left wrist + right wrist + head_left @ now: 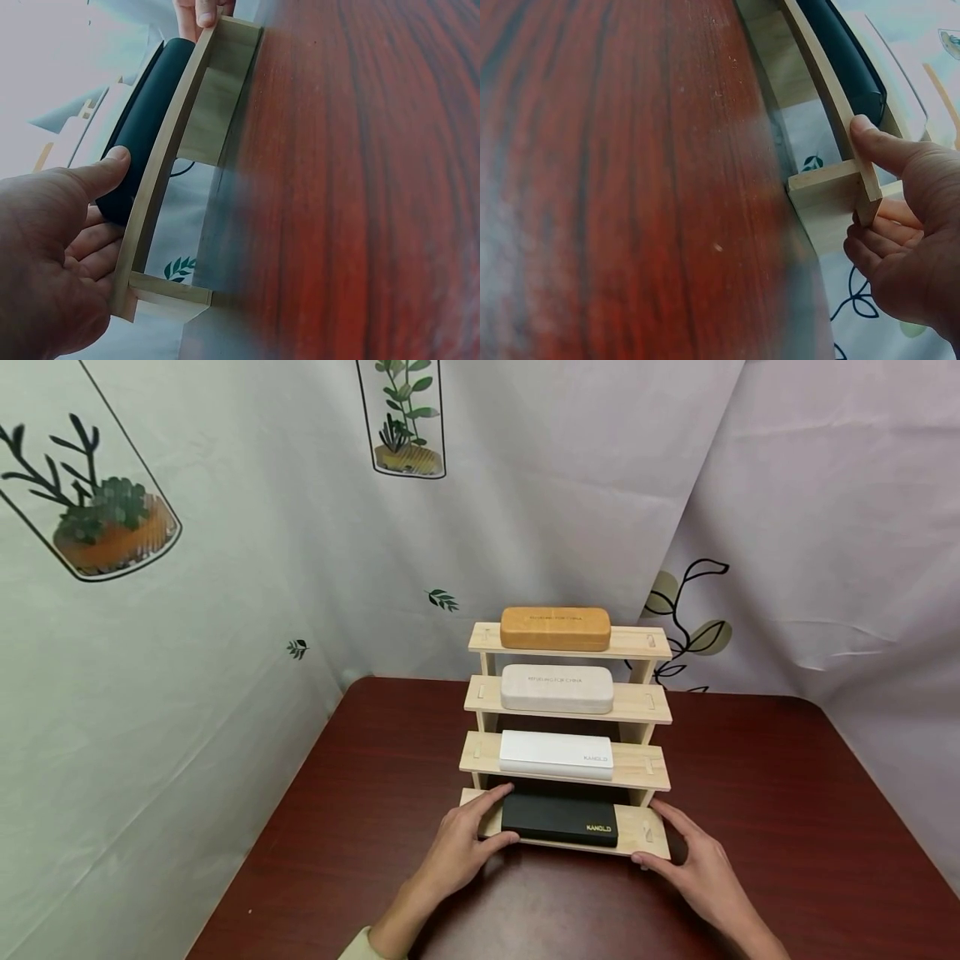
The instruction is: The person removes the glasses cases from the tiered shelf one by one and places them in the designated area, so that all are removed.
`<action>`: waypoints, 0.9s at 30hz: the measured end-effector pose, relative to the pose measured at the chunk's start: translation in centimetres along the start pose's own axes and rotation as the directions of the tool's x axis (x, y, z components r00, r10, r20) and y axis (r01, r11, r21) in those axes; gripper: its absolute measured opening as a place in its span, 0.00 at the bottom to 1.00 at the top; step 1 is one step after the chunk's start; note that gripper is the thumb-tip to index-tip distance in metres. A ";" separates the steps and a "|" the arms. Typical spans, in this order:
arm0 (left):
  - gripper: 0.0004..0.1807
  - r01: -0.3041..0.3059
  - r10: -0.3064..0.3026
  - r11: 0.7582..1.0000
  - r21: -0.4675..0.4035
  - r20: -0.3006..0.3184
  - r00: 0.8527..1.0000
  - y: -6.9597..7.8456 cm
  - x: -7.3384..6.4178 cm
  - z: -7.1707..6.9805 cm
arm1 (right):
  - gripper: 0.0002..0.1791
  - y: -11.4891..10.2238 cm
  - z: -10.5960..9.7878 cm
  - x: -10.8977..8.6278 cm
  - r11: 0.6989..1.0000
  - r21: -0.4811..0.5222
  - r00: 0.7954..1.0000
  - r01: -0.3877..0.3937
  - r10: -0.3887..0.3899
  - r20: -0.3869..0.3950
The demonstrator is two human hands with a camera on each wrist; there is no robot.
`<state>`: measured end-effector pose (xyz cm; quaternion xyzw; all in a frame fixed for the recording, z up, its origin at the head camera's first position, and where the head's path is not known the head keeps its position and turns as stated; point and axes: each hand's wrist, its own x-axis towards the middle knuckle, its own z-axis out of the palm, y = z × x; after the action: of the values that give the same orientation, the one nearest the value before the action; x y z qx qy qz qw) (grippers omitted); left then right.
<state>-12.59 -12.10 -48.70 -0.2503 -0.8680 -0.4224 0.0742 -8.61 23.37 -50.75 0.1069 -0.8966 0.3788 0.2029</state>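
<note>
A pale wooden four-step rack (641,831) stands on the table, with one glasses case on each step. On the lowest step lies a black glasses case (558,818) with gold lettering. My left hand (461,843) holds its left end, thumb at the front corner and fingers toward the back. In the left wrist view the thumb (112,169) touches the black case. My right hand (701,868) grips the lowest step's right end; in the right wrist view its thumb (870,135) lies against the front edge, the other fingers curled round the end.
Above sit a white glasses case (555,753), a light grey one (557,689) and a tan one (555,628) on top. The dark red table (375,810) has rounded far corners. Printed curtains (562,510) hang close behind it and along the left.
</note>
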 end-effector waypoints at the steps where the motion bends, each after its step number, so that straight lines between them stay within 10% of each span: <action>1: 0.39 0.000 0.000 1.000 -0.002 -0.002 1.000 0.0 0.0 0.0 | 0.45 0.0 0.0 0.0 1.000 0.002 1.000 0.001 -0.001 -0.001; 27: 0.37 -0.052 0.050 0.998 -0.039 -0.052 0.997 0.5 0.1 -0.4 | 0.44 -0.1 -0.1 0.0 0.999 -0.019 0.999 -0.036 0.036 0.020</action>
<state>-12.50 -12.07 -48.07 -0.2630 -0.8504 -0.4441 0.1019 -8.53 23.41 -50.65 0.0925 -0.9039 0.3728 0.1881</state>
